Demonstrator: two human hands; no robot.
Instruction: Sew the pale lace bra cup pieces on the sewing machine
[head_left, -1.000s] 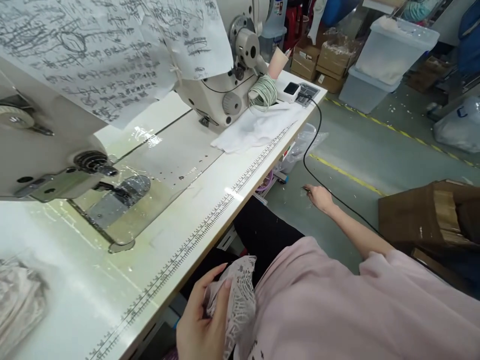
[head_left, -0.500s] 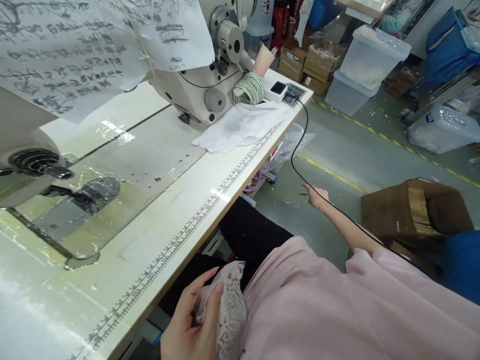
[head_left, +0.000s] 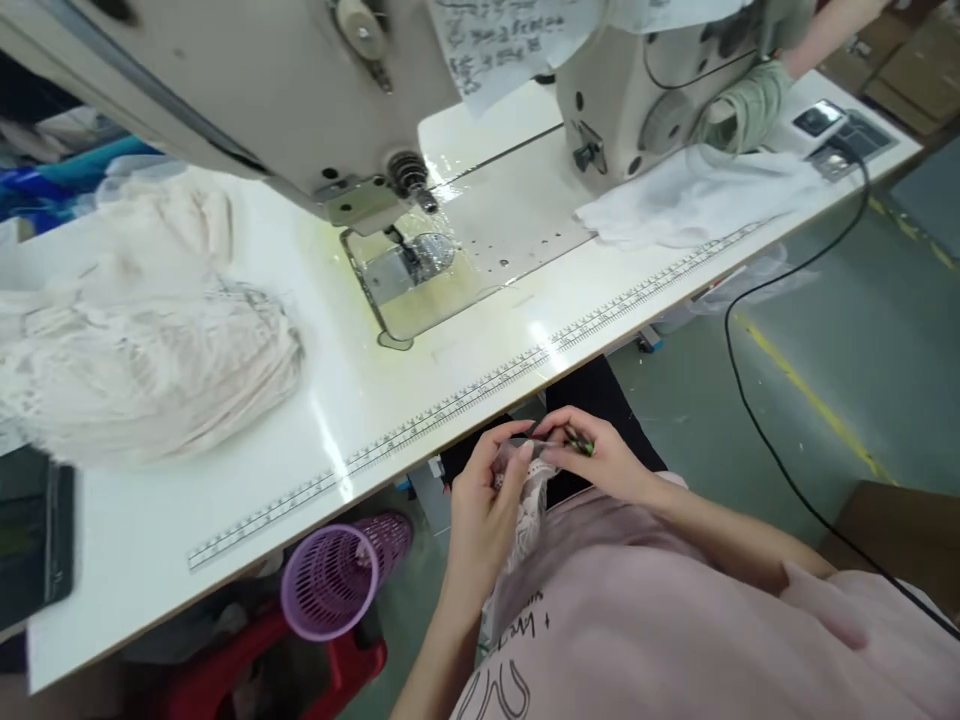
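Below the table's front edge, over my lap, my left hand [head_left: 491, 490] is closed on a piece of white lace fabric [head_left: 529, 515] with a sheer edge. My right hand [head_left: 600, 455] meets it at the top of the lace, its fingers wrapped round small thread snips [head_left: 581, 443]. Only a green and dark part of the snips and a dark tip near the fabric show; the rest is hidden in the fingers. The sewing machine [head_left: 277, 100] stands beyond both hands, with its presser foot [head_left: 409, 255] over the metal plate.
A heap of cream lace garments [head_left: 157, 370] lies on the table's left. White cloth [head_left: 697, 195] and a coil of green cord [head_left: 750, 105] are at the right. A printed ruler [head_left: 465, 395] runs along the front edge. Below are a purple basket [head_left: 330, 580] and a red stool [head_left: 352, 675].
My right hand has come in from the far right, out over the floor, to the lace at my left hand. The view has swung left, bringing in the garment heap and basket.
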